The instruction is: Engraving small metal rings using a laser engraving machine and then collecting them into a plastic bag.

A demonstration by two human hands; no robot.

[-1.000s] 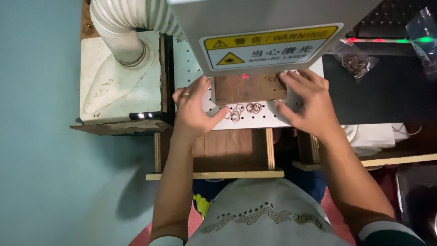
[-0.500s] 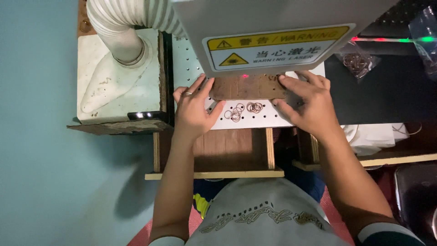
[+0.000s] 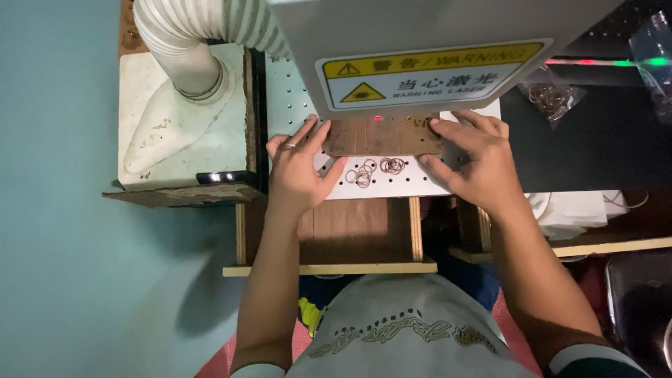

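Note:
A brown wooden board (image 3: 381,136) lies on the white perforated plate (image 3: 413,183) under the grey machine head (image 3: 420,49), with a red light dot on its top edge. My left hand (image 3: 297,168) touches the board's left end with spread fingers; a ring is on one finger. My right hand (image 3: 472,159) grips the board's right end between thumb and fingers. Several small copper rings (image 3: 374,170) lie loose on the plate just in front of the board, between my hands.
A white ribbed hose (image 3: 185,42) runs into a white funnel hood (image 3: 178,119) at the left. A clear bag of rings (image 3: 549,94) lies on the black surface at the right. A wooden shelf frame (image 3: 329,266) sits below the plate. White cloth (image 3: 577,210) lies at the right.
Both hands stay on the board's ends. The left fingers have shifted slightly along the left end; the board sits a little further under the machine head.

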